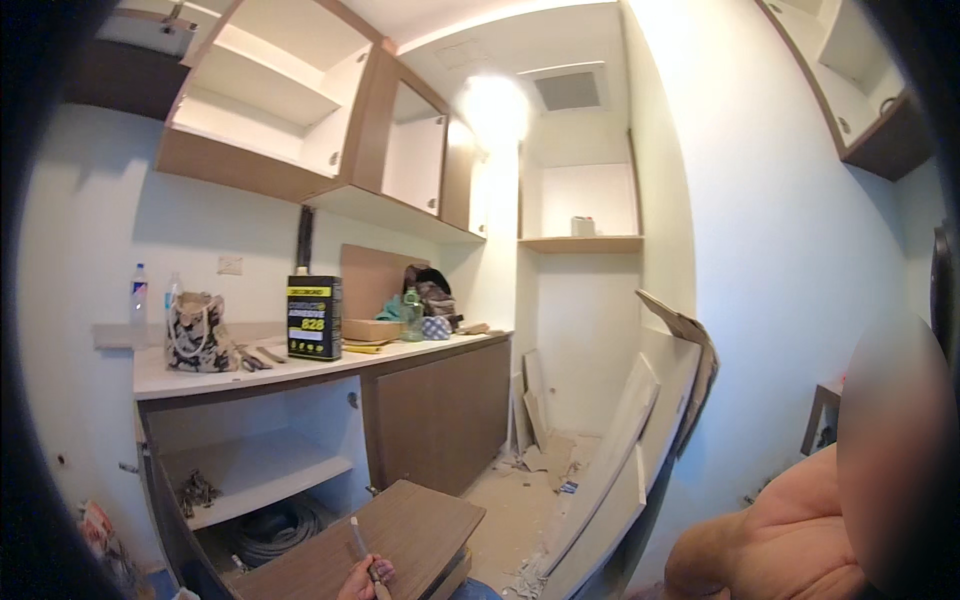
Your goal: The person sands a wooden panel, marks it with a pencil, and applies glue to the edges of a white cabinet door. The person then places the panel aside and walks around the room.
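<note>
My left hand [365, 579] is closed around a slim tool [359, 538], its narrow, pale end pointing up and away from me while my fingers wrap the darker part lower down; I cannot tell exactly what kind of tool it is. My right hand is out of view, so I cannot tell what its grip is doing. The tool stands out over a brown panel [435, 520] that slants across the lower middle of my view — whether the two touch, I cannot tell. Beyond the panel is an open cabinet bay [265, 462], with small metal pieces [200, 490] on its shelf and a grey coil [280, 532] beneath. The pale countertop [215, 381] above carries a patterned bag [198, 345], a black rectangular can [314, 325] with yellow marks, and farther along a greenish bottle [411, 318]. To the right, white boards [612, 500] lean at a slant beside a bent brown sheet [695, 385], with scraps [545, 462] scattered on the floor near them. At the right edge — close by — is another person's bare shoulder [775, 525].
</note>
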`<state>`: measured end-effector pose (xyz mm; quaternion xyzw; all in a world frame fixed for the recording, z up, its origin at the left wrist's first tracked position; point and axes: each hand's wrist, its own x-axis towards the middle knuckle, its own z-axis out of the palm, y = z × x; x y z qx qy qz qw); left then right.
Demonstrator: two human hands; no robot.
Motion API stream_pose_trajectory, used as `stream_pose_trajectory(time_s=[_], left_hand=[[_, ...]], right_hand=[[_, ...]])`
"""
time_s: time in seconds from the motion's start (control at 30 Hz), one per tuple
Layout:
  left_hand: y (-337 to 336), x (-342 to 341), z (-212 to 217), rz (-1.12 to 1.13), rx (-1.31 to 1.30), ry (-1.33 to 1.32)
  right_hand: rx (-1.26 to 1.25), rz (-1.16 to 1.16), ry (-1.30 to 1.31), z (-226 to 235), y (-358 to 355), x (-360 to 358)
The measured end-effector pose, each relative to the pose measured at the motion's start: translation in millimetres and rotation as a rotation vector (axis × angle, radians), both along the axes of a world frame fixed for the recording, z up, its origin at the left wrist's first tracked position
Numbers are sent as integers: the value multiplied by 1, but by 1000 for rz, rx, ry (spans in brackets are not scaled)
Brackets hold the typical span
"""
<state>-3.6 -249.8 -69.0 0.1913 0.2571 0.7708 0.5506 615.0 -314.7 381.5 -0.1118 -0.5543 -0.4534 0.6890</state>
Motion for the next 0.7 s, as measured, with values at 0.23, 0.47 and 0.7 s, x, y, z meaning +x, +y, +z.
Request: stream_pose_trajectory(time_s=[0.23, 0.47, 0.7], left_hand=[[-7, 6, -4, -25, 42, 34], [-15, 25, 24, 89, -35, 119], [-22, 42, 43, 138, -119, 63]], right_hand=[[24, 56, 13, -5, 2, 7], [12, 114, -24, -3, 13, 13], [-15, 165, -85, 12, 24, 9]])
